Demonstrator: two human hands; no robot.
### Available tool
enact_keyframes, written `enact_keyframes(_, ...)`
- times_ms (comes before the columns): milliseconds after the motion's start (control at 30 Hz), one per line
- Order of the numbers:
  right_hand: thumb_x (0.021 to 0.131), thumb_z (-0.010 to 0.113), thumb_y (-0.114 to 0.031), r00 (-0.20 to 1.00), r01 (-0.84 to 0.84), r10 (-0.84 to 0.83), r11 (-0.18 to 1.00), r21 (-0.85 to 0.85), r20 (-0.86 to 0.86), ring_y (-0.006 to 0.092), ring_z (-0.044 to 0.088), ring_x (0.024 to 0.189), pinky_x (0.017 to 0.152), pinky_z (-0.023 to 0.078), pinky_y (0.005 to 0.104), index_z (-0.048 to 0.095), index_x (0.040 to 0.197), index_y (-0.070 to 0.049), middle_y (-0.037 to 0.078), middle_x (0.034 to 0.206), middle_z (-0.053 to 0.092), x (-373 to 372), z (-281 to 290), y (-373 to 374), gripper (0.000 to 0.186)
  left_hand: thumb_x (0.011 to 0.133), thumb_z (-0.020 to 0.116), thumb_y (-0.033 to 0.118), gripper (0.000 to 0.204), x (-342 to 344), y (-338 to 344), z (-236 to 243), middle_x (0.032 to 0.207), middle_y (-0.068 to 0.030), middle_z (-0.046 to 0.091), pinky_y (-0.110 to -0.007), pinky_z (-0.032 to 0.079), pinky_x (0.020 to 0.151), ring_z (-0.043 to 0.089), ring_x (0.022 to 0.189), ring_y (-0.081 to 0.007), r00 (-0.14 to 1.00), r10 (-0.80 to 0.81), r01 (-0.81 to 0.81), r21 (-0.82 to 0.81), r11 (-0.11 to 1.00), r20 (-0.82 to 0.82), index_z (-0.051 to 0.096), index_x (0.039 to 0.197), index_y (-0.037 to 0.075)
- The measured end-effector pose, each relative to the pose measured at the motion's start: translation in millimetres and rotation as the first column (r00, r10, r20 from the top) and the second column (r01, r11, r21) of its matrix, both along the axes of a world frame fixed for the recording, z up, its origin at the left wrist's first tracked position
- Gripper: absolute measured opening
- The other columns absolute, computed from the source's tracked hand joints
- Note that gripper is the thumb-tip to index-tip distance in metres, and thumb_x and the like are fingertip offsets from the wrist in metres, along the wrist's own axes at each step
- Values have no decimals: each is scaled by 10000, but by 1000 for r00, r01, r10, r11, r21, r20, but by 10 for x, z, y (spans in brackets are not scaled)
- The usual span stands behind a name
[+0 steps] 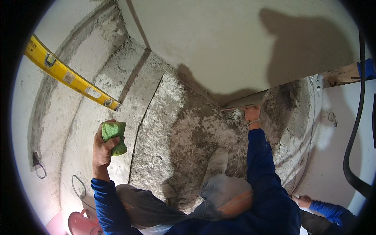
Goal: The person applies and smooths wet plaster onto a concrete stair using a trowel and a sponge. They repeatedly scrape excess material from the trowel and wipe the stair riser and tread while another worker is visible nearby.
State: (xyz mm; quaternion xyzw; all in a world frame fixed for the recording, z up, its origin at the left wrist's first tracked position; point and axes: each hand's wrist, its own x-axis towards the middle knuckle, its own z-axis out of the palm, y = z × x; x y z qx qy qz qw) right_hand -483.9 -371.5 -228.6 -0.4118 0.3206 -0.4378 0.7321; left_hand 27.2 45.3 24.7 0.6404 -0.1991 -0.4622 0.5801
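Note:
My left hand [102,147] is raised at the left, its fingers and thumb wrapped round a folded green sponge [114,137]. Farther right, my right hand [252,112] grips a flat grey plastering float [246,100]. The float lies against the bottom edge of the smooth plastered wall [219,43], above the rough floor. Its handle is mostly hidden by my fingers. My knees are bent below, with one shoe [217,160] on the floor between my arms.
A yellow spirit level [70,76] slants across the left side. Loose wires [79,187] stick out of the left wall. A red container [81,223] stands at lower left. A black cable [354,145] hangs at right. Another person's hand [303,201] in a blue sleeve shows at lower right.

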Motion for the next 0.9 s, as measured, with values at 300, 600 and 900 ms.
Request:
enact_keyframes(300,1016,377,-376,997,8,-16,995,103,81,355,515,1109,1008,414,552,588,1211,-37,174,1316,540,-85,-153,-75,444,719,658,55,592,-5,-29,31,1062,-101,625,-337,552,798,640,878,-199,999,-31,30,32,999,30,491,1284,0)
enact_keyframes(600,970,485,-283,142,-729,-694,409,549,706,347,556,1082,1008,400,546,597,1213,-60,135,1189,617,95,1037,-37,349,721,674,80,601,-58,-76,6,1075,-103,625,-341,552,788,644,870,-204,998,-56,56,9,998,12,490,1288,3)
enact_keyframes(900,839,615,-244,51,-672,-674,523,-524,-737,346,508,1216,1039,378,510,582,1271,-52,165,1319,562,-92,2820,296,474,729,719,93,621,-59,-226,-119,1098,-107,625,-356,549,808,647,874,-219,989,-135,134,-10,991,-55,484,1297,2)
